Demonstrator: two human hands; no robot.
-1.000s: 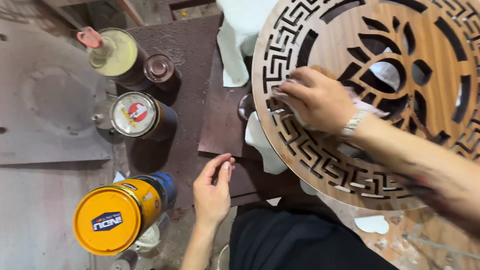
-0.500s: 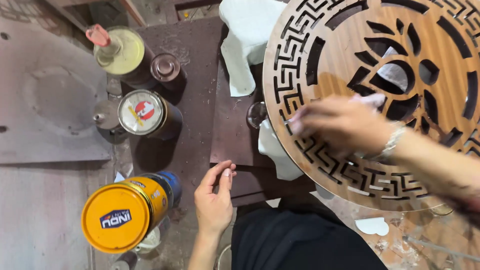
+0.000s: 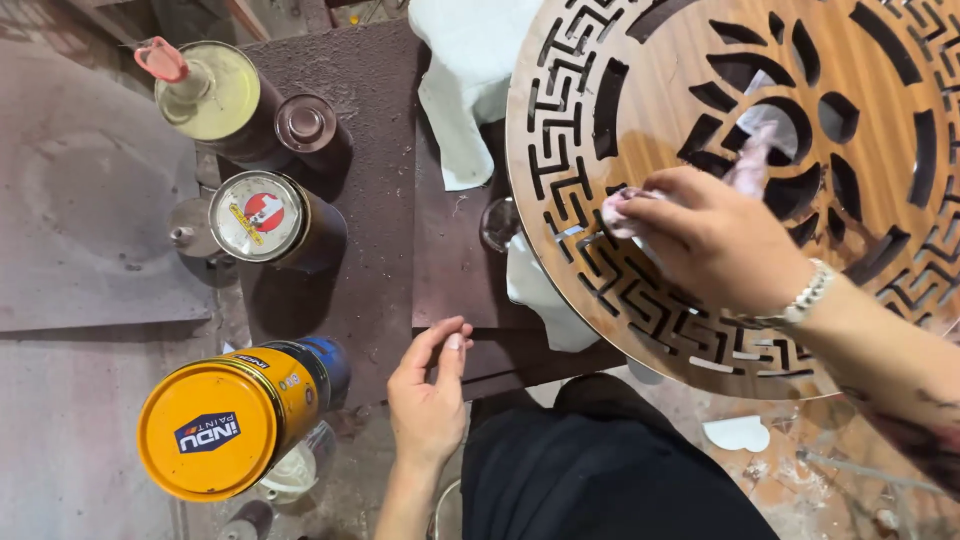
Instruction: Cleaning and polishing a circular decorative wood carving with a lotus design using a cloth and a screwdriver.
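While the rag sweeps: carved wooden disc (image 3: 800, 200) is being wiped.
Right hand (image 3: 715, 240): clutches pink rag (image 3: 750, 165), shifted from disc's left edge toward its centre.
Left hand (image 3: 428, 395): holds nothing, unmoved on dark board's (image 3: 370, 200) near edge.
Yellow can (image 3: 215, 430): nearby, untouched.

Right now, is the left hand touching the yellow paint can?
No, the left hand rests on the edge of the dark board, apart from the yellow paint can, which lies to its left.
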